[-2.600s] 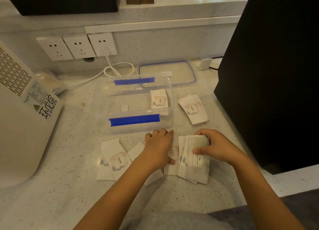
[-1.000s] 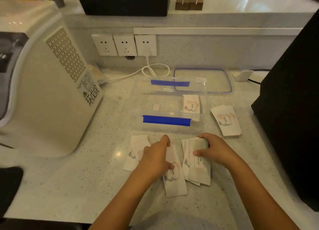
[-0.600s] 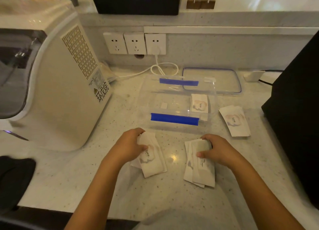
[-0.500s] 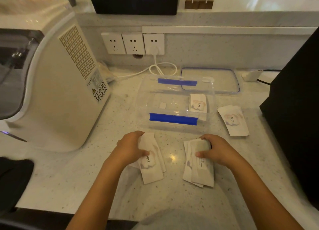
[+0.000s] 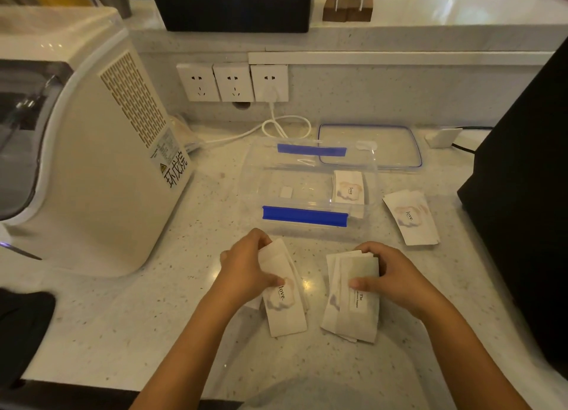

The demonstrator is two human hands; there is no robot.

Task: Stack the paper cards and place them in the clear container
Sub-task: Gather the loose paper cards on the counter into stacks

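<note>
My left hand grips a small pile of white "love" cards on the counter. My right hand holds a second, fanned pile of cards just to the right. Behind both piles stands the clear container with blue clips, and a short stack of cards lies in its right end. More loose cards lie on the counter to the container's right.
The container's clear lid lies behind it. A white appliance fills the left side and a black box the right. A white cable runs from the wall sockets. A dark object sits at the lower left.
My left hand gathered the scattered cards on the left into one pile and drew them toward me. My right hand stayed on its pile. The view shifted left.
</note>
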